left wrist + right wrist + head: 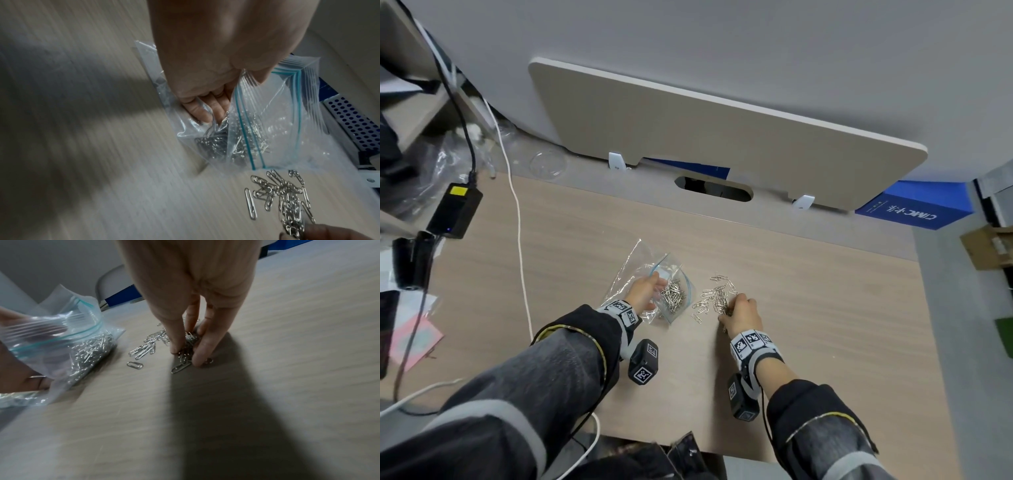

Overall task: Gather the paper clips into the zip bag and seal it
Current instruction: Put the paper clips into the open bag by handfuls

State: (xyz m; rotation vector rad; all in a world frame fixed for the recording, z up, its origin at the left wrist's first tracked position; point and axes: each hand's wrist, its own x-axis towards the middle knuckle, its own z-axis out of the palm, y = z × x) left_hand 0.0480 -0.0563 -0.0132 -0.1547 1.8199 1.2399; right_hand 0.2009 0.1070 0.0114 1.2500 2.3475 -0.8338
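Left hand (pixel 645 291) grasps the mouth of the zip bag (pixel 674 301), which lies on the counter (pixel 808 291) partly filled with clips. Right hand (pixel 743 315) pinches a bunch from the loose paper clips (pixel 714 298) just beside the bag.

Loose paper clips (pixel 717 296) right of zip bag (pixel 650 284)

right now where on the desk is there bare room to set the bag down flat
Bare wood lies right of the loose paper clips, out to the desk edge, and between the zip bag and the cable cutout. It is crowded between left hand and right hand.
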